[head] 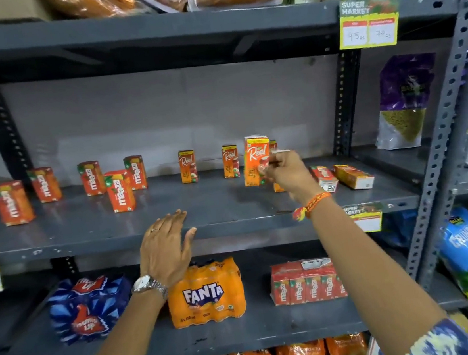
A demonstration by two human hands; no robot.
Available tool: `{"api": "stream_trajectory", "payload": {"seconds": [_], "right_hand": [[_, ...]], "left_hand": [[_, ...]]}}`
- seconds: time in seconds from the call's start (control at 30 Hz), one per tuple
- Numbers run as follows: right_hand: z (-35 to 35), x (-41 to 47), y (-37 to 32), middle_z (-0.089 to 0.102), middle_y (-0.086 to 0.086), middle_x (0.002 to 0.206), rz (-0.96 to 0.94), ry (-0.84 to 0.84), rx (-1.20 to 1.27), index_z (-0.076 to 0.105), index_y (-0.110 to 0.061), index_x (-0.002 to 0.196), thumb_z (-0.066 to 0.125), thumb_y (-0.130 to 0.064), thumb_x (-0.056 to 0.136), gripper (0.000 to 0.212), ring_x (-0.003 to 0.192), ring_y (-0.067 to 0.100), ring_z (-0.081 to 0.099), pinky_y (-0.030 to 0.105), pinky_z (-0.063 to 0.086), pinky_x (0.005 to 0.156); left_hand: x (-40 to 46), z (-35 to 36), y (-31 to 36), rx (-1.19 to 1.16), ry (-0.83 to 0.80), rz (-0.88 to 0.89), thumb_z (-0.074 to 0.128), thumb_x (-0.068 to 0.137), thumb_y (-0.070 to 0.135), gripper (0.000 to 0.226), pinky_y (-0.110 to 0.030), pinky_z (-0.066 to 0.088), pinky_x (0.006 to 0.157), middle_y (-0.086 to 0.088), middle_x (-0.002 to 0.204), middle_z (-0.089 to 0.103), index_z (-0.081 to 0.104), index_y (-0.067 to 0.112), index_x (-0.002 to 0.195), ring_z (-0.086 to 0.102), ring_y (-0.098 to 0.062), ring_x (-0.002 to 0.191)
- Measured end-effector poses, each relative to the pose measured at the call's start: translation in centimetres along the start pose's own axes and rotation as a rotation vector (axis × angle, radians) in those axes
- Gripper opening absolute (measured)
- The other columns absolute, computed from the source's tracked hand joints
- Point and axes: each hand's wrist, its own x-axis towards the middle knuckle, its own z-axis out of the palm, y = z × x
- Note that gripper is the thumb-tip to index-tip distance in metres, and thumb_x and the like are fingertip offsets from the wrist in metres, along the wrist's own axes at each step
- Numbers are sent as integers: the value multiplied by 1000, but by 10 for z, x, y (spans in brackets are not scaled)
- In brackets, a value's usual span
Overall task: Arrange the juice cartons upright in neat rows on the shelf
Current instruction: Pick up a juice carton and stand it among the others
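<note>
On the grey middle shelf several red Maaza cartons stand upright at the left. Two orange Real cartons stand upright further right along the back. My right hand is shut on a larger orange Real carton, held upright just above the shelf. Another carton is partly hidden behind that hand. Two cartons lie on their sides at the right end of the shelf. My left hand hovers open at the shelf's front edge, holding nothing.
The shelf below carries a Thums Up pack, a Fanta pack and a wrapped Maaza multipack. Snack bags fill the rack to the right. A price tag hangs from the upper shelf. A perforated steel upright stands at the right.
</note>
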Motion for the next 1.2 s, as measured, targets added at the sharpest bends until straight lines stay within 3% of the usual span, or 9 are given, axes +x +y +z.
{"api": "stream_trajectory", "payload": {"seconds": [0.07, 0.13, 0.3, 0.7, 0.87, 0.93, 1.0, 1.1, 1.2], "right_hand": [[23, 4, 8, 72, 18, 100, 2, -31, -61, 68, 3, 103, 68, -3, 87, 17, 92, 25, 68, 39, 59, 84], [38, 4, 17, 73, 16, 111, 23, -35, -140, 68, 2, 113, 69, -9, 88, 27, 104, 27, 69, 41, 56, 93], [50, 8, 32, 70, 11, 121, 91, 4, -215, 64, -2, 126, 68, -16, 89, 40, 110, 23, 65, 33, 52, 94], [61, 14, 25, 68, 11, 123, 153, -5, -332, 63, -6, 127, 63, -22, 93, 37, 115, 29, 63, 39, 49, 102], [52, 7, 22, 69, 11, 116, 102, -29, -331, 65, -4, 119, 67, -19, 91, 32, 111, 28, 63, 35, 51, 94], [36, 0, 19, 71, 12, 112, 80, 60, -227, 66, -4, 115, 68, -14, 89, 28, 107, 28, 66, 37, 53, 94], [8, -9, 17, 75, 12, 104, 10, 285, -222, 72, -7, 107, 67, -15, 89, 21, 100, 27, 70, 41, 55, 93], [-39, -21, 20, 76, 11, 94, -23, 611, -317, 77, -8, 92, 64, -18, 88, 17, 93, 27, 70, 29, 53, 85], [-60, -22, 25, 68, 25, 93, 76, 700, -450, 71, 2, 86, 61, -25, 87, 29, 97, 38, 61, 35, 45, 84]], "left_hand": [[-1, -3, 2, -16, -19, -20, 29, 97, 50, 59, -42, 36, 110, -8, 140, 58, 55, 13, 136, 54, -26, 128], [-1, -4, 6, -28, -36, -44, 28, 97, 52, 61, -41, 33, 113, -7, 143, 55, 53, 14, 138, 50, -25, 132], [-1, -7, 7, -26, -66, -57, 23, 96, 55, 67, -39, 29, 116, -6, 149, 49, 48, 14, 143, 45, -22, 137], [-1, 0, 4, 9, -69, -56, 20, 97, 56, 67, -40, 28, 116, -5, 148, 49, 47, 15, 143, 46, -22, 137], [-2, 2, 2, 19, -53, -39, 18, 97, 58, 69, -41, 30, 114, -7, 146, 52, 48, 14, 142, 48, -24, 134], [-2, 3, 2, 29, -48, -33, 17, 97, 58, 70, -41, 30, 114, -7, 147, 51, 48, 14, 142, 48, -24, 135], [-2, 4, 2, 33, -42, -34, 18, 97, 59, 71, -41, 29, 115, -7, 147, 51, 48, 13, 142, 47, -25, 135], [1, 4, 6, 20, -32, -39, 19, 96, 59, 74, -43, 30, 115, -10, 146, 52, 50, 10, 140, 48, -26, 135], [2, 5, 14, -3, -26, -15, 24, 96, 57, 70, -43, 32, 114, -10, 145, 53, 52, 9, 139, 50, -27, 133]]}}
